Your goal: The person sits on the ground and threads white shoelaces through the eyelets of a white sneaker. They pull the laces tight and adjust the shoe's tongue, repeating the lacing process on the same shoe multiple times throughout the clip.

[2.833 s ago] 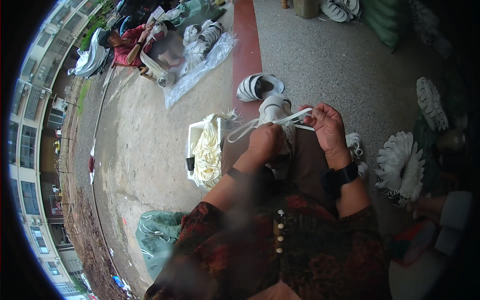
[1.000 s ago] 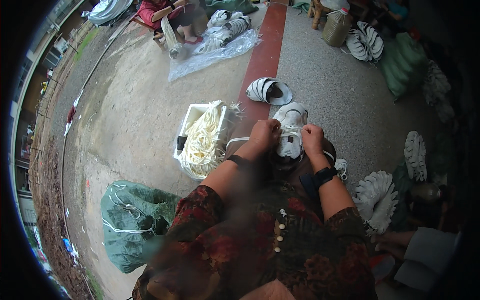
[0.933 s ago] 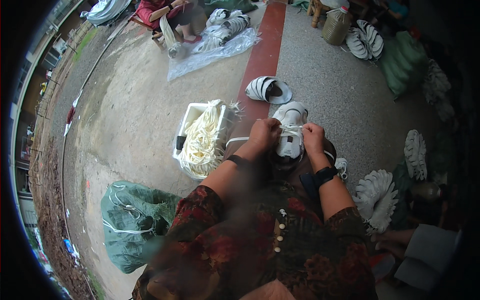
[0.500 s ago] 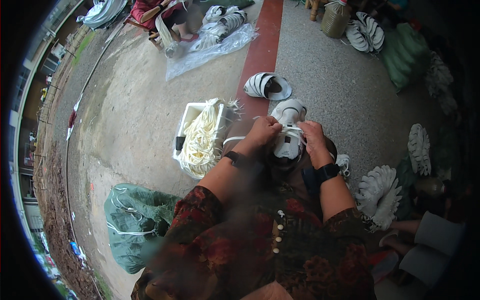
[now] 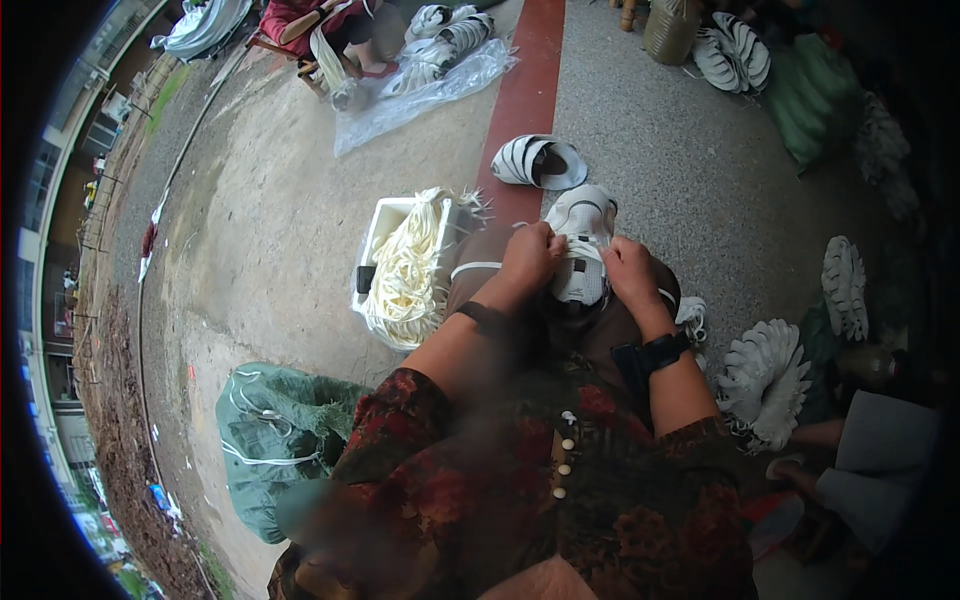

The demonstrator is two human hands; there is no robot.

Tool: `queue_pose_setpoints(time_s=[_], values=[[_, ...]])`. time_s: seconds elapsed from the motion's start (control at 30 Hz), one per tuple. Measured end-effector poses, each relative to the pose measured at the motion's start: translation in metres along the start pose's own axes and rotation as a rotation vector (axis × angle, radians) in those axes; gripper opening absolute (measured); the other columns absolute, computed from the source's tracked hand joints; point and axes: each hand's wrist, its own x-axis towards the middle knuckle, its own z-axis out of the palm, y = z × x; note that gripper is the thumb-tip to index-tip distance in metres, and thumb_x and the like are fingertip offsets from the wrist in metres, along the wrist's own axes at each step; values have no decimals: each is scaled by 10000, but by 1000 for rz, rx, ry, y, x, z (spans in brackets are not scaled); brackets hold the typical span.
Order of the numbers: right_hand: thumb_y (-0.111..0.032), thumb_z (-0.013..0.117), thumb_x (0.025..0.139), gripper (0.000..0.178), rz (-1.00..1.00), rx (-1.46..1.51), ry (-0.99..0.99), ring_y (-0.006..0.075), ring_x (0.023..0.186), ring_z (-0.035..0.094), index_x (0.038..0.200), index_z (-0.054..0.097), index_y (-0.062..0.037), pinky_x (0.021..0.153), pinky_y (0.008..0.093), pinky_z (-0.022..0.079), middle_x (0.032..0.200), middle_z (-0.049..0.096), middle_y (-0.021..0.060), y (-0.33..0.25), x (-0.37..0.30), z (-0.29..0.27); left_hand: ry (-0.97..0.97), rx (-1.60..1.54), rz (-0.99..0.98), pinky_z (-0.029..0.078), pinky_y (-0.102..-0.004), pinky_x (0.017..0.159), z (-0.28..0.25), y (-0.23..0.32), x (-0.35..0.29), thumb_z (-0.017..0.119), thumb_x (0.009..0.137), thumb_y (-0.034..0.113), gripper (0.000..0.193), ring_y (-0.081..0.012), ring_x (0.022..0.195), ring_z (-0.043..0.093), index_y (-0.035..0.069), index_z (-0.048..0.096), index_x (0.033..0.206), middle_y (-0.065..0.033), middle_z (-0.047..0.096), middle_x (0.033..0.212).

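A white shoe upper [image 5: 579,283] with dark patches lies across my lap, its rounded toe pointing away from me. My left hand [image 5: 532,258] is closed at its left side, the fingers pinched by the lacing. At the other side my right hand [image 5: 633,272] is closed too, thumb against fingers. White shoelace [image 5: 578,243] runs across the upper between both hands; its ends are mostly hidden by my fingers. Just beyond the toe, a second white upper with dark stripes [image 5: 538,162] rests on the floor.
Left of my knees stands a white box [image 5: 374,226] heaped with cream laces [image 5: 402,285]. A green sack [image 5: 270,440] lies nearer. Bundled white uppers [image 5: 765,385] sit at right, beside a person's grey-clad leg [image 5: 880,460]. Another person [image 5: 290,22] sits far left by a plastic sheet [image 5: 430,108].
The lace strands that stretched visibly between my hands, with a loop by the right one, now show less. My right hand has turned slightly. The whole view has shifted a little.
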Motion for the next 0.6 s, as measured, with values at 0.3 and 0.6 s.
queue_pose_setpoints(time_s=[0.3, 0.6], values=[[5, 596, 737, 59, 291, 597, 150, 94, 492, 459, 737, 553, -36, 438, 262, 355, 582, 492, -11, 14, -7, -14, 34, 2, 21, 484, -383, 685, -19, 0, -6, 628, 813, 212, 251, -328, 774, 623, -13, 565, 905, -194, 634, 827], [-23, 583, 743, 69, 103, 274, 198, 185, 478, 471, 803, 551, -34, 450, 306, 383, 550, 472, 60, 78, -42, -66, -55, -31, 30, 475, -321, 647, -55, -35, -19, 612, 827, 155, 145, -228, 695, 613, 27, 601, 896, -112, 637, 758]])
